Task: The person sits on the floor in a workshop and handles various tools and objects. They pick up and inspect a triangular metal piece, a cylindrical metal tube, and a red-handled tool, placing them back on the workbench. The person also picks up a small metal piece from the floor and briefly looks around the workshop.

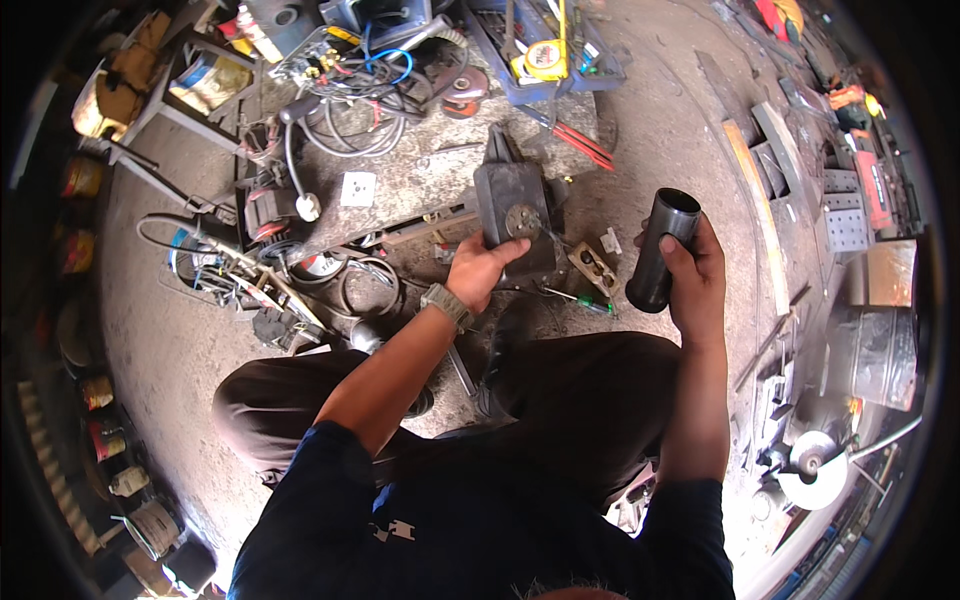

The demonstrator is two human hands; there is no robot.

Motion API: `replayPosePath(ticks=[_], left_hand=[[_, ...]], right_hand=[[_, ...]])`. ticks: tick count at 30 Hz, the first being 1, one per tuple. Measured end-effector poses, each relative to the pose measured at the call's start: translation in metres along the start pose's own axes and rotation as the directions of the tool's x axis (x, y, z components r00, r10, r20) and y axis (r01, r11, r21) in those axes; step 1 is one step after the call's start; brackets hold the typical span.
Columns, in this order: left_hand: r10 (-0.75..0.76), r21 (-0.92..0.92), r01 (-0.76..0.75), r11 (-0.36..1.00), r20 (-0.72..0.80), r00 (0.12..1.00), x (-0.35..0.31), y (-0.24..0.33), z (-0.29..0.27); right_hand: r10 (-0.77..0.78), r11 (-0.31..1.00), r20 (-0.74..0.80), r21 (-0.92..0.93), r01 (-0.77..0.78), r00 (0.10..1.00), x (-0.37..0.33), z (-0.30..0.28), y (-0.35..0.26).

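The yellow-cased tape measure (pixel 545 60) at the blue plastic tray (pixel 610 82) has a printed label on its round face. A white bottle (pixel 258 33) at the upper left also carries print, too small to make out, and the dark blue shirt (pixel 430 560) shows a pale printed mark on the chest.

The right hand (pixel 697 265) grasps a black, smooth, hollow tube (pixel 661 255) by its right side, thumb laid across the front; the tube stands slightly tilted, open end up, above the floor (pixel 660 130). The left hand (pixel 480 272) reaches a dark, flat rectangular block (pixel 510 195) at the near edge of the low, worn gray counter (pixel 415 185), its thumb at a round, drilled metal disc (pixel 522 221) in front of the block; whether it grips either one, I cannot tell. Block and tube are well apart. Between them lie a pale wooden piece with round holes (pixel 592 268) and a green-handled screwdriver (pixel 585 300).
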State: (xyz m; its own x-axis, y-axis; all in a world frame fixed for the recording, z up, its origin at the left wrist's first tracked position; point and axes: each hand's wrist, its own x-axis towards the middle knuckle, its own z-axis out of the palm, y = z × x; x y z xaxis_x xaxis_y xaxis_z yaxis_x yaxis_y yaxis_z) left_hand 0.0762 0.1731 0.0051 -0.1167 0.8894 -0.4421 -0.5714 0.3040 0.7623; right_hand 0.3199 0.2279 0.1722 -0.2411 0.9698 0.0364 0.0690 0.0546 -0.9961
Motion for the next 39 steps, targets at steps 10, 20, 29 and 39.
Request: replayPosePath(ticks=[10,20,29,39], left_hand=[[0.133,-0.087,-0.144,0.986,-0.125,0.983,-0.212,0.081,-0.054],[0.675,-0.089,-0.783,0.616,-0.452,0.583,-0.424,0.193,-0.142],[0.576,0.084,-0.773,0.628,-0.719,0.39,-0.503,0.105,-0.244],[-0.17,-0.503,-0.504,0.702,-0.805,0.568,-0.423,-0.154,-0.351]], right_hand=[[-0.096,0.978,0.078,-0.178,0.108,0.992,-0.004,-0.007,0.008],[-0.173,0.95,-0.076,-0.277,0.146,0.982,0.015,-0.041,0.039],[-0.078,0.913,-0.016,-0.402,0.065,0.997,0.001,-0.057,0.047],[-0.052,0.822,0.032,-0.567,0.061,0.998,0.006,-0.041,0.045]])
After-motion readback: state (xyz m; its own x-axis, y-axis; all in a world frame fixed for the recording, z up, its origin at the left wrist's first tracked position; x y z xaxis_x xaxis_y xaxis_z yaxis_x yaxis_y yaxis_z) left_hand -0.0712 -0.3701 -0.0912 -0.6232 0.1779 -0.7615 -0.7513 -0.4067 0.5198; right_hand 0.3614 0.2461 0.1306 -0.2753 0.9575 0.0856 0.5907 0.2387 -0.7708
